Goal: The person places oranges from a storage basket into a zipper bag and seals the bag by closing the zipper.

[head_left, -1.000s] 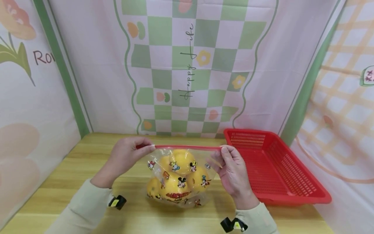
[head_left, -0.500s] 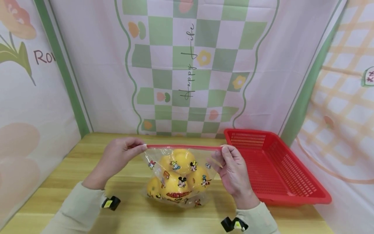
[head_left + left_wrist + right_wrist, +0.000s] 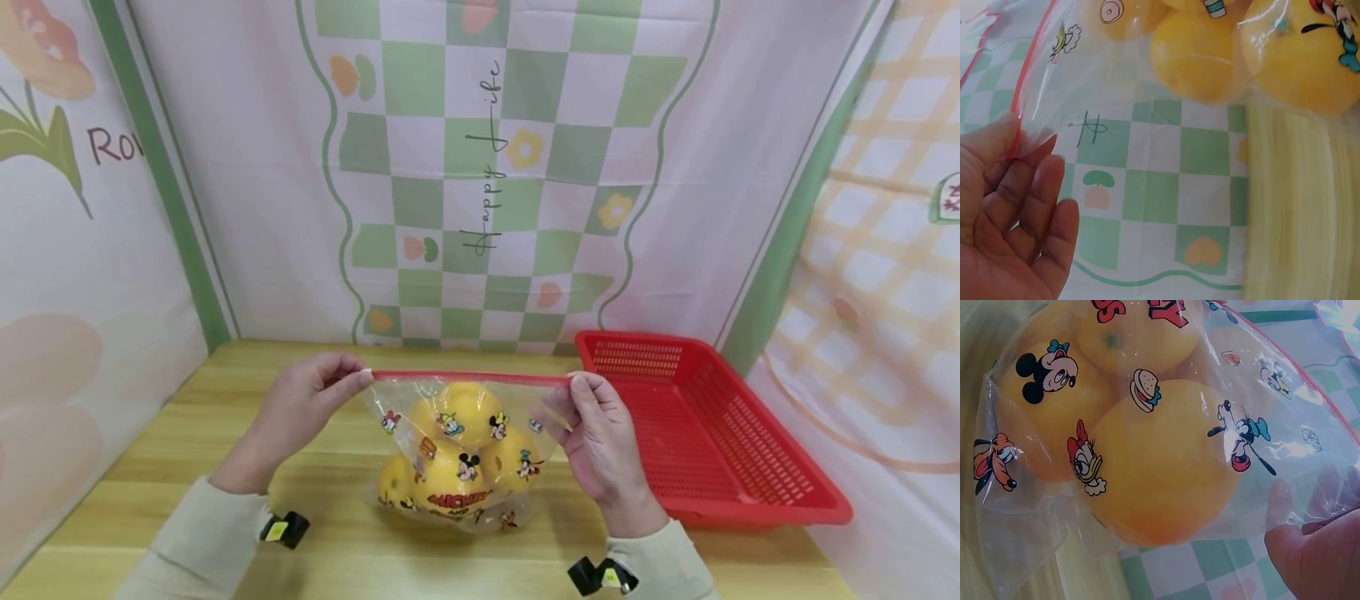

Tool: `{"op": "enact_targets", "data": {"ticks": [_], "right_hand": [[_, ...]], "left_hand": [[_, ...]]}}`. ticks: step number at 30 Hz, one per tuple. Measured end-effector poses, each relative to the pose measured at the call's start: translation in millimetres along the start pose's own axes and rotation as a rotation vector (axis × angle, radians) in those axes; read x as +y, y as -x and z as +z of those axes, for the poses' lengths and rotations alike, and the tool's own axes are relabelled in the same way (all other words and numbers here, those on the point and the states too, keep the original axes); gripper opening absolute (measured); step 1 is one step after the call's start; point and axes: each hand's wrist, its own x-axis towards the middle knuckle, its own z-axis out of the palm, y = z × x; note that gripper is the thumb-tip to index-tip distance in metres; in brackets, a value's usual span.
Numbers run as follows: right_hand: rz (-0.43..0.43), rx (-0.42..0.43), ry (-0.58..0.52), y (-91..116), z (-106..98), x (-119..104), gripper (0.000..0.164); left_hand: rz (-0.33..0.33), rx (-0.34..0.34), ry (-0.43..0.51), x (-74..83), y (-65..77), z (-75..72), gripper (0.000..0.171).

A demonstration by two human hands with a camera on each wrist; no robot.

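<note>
A clear zip bag (image 3: pixel 480 521) printed with cartoon characters stands on the table, its red zip strip (image 3: pixel 468 375) stretched straight along the top. Several oranges (image 3: pixel 450 475) are piled inside it. My left hand (image 3: pixel 303 408) pinches the left end of the strip between thumb and forefinger; in the left wrist view the thumb of that hand (image 3: pixel 1016 200) lies over the red edge and the other fingers curl loosely. At the opposite corner, my right hand (image 3: pixel 603 446) pinches the strip's right end, some of its fingers showing through the plastic.
A red perforated basket (image 3: pixel 750 442) stands to the right, close beside my right hand. The wooden table (image 3: pixel 172 467) ends at a patterned cloth (image 3: pixel 480 208) at the back, with more cloth hanging on both sides.
My left hand has slid leftward along the red strip to the bag's corner, so more of the strip shows. The right hand, oranges and basket stay in place.
</note>
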Motion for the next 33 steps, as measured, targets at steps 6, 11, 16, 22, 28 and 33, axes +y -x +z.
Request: {"op": "enact_targets", "data": {"ticks": [6, 11, 16, 22, 28, 33], "right_hand": [[0.013, -0.016, -0.005, 1, -1, -1, 0.019], [0.047, -0.048, 0.042, 2, -2, -1, 0.019], [0.115, -0.054, 0.167, 4, -2, 0, 0.017], [0.250, -0.085, 0.353, 8, -5, 4, 0.035], [0.390, -0.177, 0.582, 13, -13, 5, 0.060], [0.437, -0.249, 0.609, 16, -18, 6, 0.064]], "left_hand": [[-0.058, -0.003, 0.157, -4.9, 2.4, 9.7, 0.020], [-0.077, 0.012, 0.249, -10.2, 4.2, 15.3, 0.021], [-0.113, 0.020, 0.317, -11.4, 5.3, 18.1, 0.023], [-0.146, 0.036, 0.392, -10.9, 8.2, 22.4, 0.027], [-0.145, 0.068, 0.648, -12.6, 9.8, 35.0, 0.020], [-0.128, 0.052, 0.882, -11.8, 10.7, 49.9, 0.009]]}}
